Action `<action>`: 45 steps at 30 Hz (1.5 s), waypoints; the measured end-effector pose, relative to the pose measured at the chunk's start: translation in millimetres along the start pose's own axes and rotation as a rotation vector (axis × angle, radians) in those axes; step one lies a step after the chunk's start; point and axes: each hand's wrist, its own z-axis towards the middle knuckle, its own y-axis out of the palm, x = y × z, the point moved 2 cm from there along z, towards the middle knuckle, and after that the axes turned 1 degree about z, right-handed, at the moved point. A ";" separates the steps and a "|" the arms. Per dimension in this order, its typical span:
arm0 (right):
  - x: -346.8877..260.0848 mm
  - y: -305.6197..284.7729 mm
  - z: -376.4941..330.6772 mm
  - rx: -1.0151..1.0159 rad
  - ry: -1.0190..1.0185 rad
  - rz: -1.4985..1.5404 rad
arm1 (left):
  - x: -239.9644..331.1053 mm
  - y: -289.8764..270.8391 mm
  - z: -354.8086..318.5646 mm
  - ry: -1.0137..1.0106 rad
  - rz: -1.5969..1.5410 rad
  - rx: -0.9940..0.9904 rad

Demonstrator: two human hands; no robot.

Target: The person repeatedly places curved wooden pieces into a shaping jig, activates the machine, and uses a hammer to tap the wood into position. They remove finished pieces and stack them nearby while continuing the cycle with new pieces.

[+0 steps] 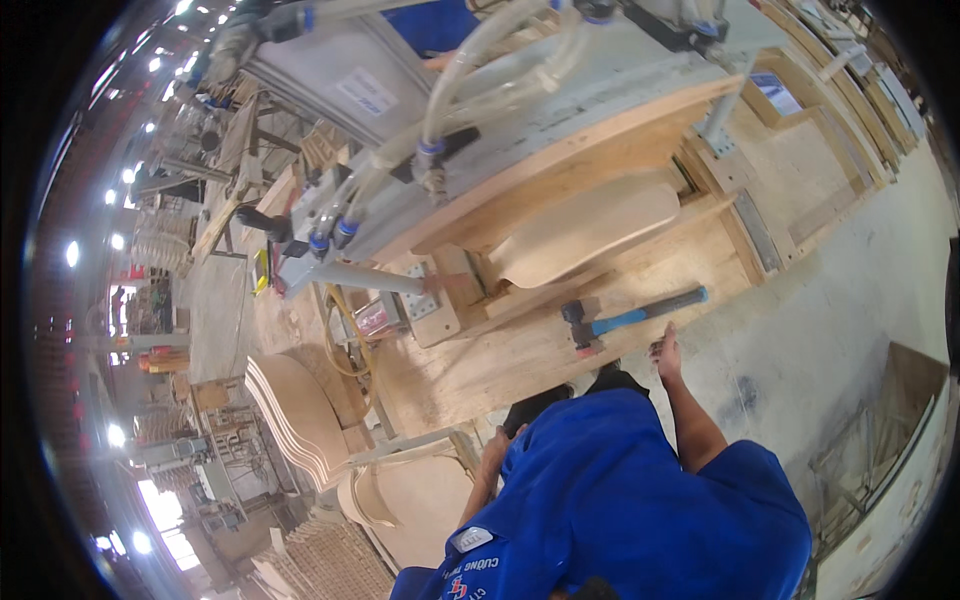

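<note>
Presently, one curved plywood panel (590, 228) lies in the wooden fixture (465, 378), between its end blocks. Placement of this piece appears complete; whether it is fastened there cannot be told. The mallet (634, 318) rests on the fixture's near board, head toward the left, apart from the panel and unheld, so no striking is under way. The right hand (666, 352) is just beside the handle's free end, fingers loosely curled, thumb apart from them; nothing shows in its grasp. The left hand (492, 455) is low against the blue shirt (640, 480), partly hidden (its finger state cannot be told). Stacked panels (293, 418) stand outside the fixture at the left. The batch therefore seems only partly handled, although whether these pieces are finished or waiting is not shown.
</note>
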 end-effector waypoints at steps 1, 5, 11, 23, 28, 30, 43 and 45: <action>-1.4 5.1 1.3 0.009 -0.013 0.024 | 2.1 -0.9 2.0 0.015 -0.030 0.008; 3.2 9.9 0.9 0.005 -0.047 0.098 | -1.5 -3.5 -1.5 0.108 -0.193 0.038; 2.3 6.6 6.0 0.006 -0.079 0.070 | -4.4 -13.5 -21.1 0.323 -0.275 -0.211; 4.7 6.0 8.8 -0.084 -0.119 0.085 | 15.5 -3.2 4.7 0.076 -0.214 0.196; 5.9 -1.4 10.5 -0.172 -0.163 0.026 | 28.0 -11.7 19.8 0.095 -0.209 0.049; 6.2 -3.3 9.1 -0.167 -0.142 0.022 | 34.1 -6.5 17.7 0.132 -0.244 0.098; -10.0 -2.2 -7.0 -0.253 -0.117 -0.101 | 43.0 11.1 17.7 0.409 -0.002 0.010; -12.9 -0.8 -7.3 -0.241 -0.128 -0.136 | 57.5 -5.4 22.2 0.500 -0.190 -0.215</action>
